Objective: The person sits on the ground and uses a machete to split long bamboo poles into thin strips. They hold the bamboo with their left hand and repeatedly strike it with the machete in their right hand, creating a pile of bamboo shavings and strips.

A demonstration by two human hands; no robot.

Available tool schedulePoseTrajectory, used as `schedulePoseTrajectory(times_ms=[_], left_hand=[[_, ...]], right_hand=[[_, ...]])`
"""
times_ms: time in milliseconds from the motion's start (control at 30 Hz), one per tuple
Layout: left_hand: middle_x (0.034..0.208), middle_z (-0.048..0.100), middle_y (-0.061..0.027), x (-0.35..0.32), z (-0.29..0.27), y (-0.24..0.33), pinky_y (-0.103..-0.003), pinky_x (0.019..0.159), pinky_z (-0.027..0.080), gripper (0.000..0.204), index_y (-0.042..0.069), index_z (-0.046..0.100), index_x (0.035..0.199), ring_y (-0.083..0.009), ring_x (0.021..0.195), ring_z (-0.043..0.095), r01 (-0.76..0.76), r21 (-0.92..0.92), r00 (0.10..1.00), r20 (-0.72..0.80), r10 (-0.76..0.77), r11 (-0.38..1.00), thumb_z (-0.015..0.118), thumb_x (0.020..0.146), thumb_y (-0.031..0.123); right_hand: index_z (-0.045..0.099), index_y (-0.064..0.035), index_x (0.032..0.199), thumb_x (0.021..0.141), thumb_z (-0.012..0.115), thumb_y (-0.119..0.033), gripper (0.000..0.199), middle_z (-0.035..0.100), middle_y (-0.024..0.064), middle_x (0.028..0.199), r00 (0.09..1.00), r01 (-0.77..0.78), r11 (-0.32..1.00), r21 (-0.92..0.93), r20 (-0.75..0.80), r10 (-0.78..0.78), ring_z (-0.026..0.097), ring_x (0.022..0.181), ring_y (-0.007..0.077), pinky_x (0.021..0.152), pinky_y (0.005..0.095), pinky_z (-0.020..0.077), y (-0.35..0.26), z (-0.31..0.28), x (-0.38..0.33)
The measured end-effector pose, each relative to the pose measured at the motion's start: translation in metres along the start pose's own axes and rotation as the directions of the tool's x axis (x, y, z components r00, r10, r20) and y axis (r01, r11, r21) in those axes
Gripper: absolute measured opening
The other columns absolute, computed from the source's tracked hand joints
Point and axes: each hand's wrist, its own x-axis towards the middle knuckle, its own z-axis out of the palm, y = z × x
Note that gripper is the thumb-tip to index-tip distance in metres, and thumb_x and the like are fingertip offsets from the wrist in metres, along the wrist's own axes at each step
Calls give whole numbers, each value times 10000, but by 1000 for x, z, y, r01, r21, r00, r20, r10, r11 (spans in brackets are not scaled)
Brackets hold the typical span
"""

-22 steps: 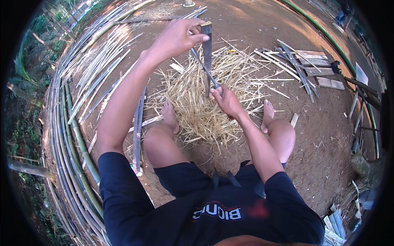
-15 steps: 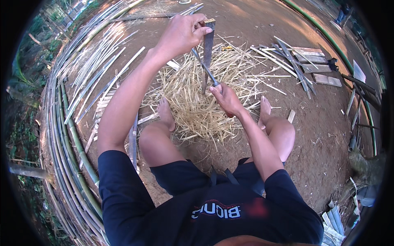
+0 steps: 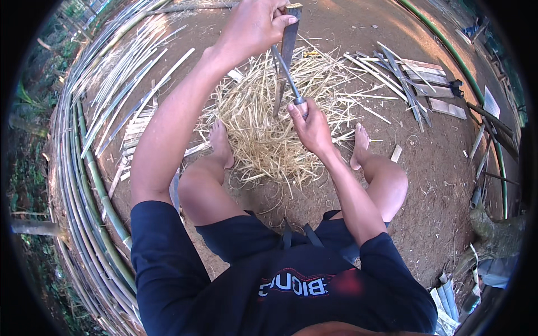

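Observation:
My left hand [image 3: 254,27] grips the top end of an upright bamboo slat [image 3: 284,61] whose lower end stands in a heap of pale bamboo shavings [image 3: 274,120]. My right hand [image 3: 310,127] holds the handle of a long knife [image 3: 287,75], its blade laid against the slat just below my left hand. My two bare feet rest at either side of the heap on the dirt ground [image 3: 426,168].
Long bamboo strips and green poles [image 3: 92,168] curve along the left. Short cut slats and flat pieces [image 3: 414,78] lie at the upper right. A green pole [image 3: 448,50] runs along the right, with scrap and a stump [image 3: 493,235] at the lower right.
My left hand and the slat's top have risen toward the upper edge of the view. My right hand with the knife stays near the heap, slightly lower.

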Motion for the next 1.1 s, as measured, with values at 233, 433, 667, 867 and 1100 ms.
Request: schedulePoseTrajectory(times_ms=[233, 433, 667, 867, 1100], left_hand=[[743, 635, -216, 6, 14, -1, -449, 645, 488, 161, 13, 652, 878, -383, 703, 627, -142, -62, 969, -215, 126, 988, 638, 811, 159], [700, 615, -216, 7, -4, 6, -454, 643, 479, 131, -2, 623, 797, -377, 716, 635, -78, -94, 990, -128, 66, 992, 633, 792, 128], [680, 605, -208, 23, 5, -14, -424, 609, 475, 99, -1, 620, 779, -353, 677, 634, 3, -98, 991, -130, -16, 995, 640, 788, 96], [649, 583, -232, 27, 3, -40, -432, 606, 463, 109, -18, 617, 768, -362, 628, 613, -135, 21, 954, -267, 136, 991, 633, 795, 87], [640, 582, -234, 41, 11, -38, -434, 597, 457, 147, -27, 623, 755, -368, 620, 610, -63, -81, 974, -223, 43, 995, 644, 801, 111]], right_hand=[[528, -1, 1050, 974, 517, -390, 396, 592, 64, 707, 963, -222, 966, -136, 126, 239, 543, 553, 154, 492, 337, 442, 58, 34, 13], [523, -19, 979, 980, 526, -340, 321, 518, 20, 587, 971, -207, 976, -71, 103, 214, 469, 463, 125, 423, 322, 390, 55, 38, 6], [515, -35, 1012, 976, 541, -352, 320, 446, -30, 576, 925, -340, 882, 326, 286, 251, 392, 428, 80, 401, 274, 361, 85, 53, 26], [542, -29, 986, 985, 499, -405, 379, 577, 63, 626, 976, -198, 979, -45, 86, 201, 512, 479, 145, 454, 346, 442, 59, 59, 22], [562, -16, 995, 950, 562, -399, 386, 638, 134, 742, 776, -499, 832, -241, 303, 553, 610, 591, 240, 549, 398, 498, 174, 92, 26]])
